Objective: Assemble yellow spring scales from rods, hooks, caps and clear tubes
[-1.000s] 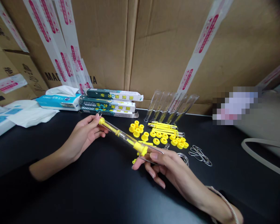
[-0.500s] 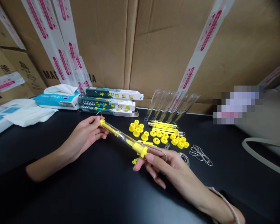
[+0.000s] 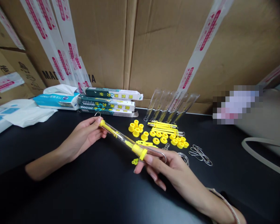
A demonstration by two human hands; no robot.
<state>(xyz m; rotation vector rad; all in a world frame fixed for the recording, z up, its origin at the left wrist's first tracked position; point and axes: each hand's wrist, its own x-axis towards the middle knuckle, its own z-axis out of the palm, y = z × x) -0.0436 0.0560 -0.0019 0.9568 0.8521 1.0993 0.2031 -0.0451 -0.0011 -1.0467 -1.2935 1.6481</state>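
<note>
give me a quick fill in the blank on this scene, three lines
1. Both hands hold one clear tube with ____ end caps.
2. The left hand grips the end nearer the ____ boxes.
3. The loose caps lie on a ____ table.
Missing words: yellow; green; black

The tube is clear shiny plastic with yellow plastic ends. Thin wire hooks look like metal. The tabletop is black and smooth. Brown cardboard boxes look dull.

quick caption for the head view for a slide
Two hands, left and right, hold a clear spring scale by its ends above the black table.
</note>
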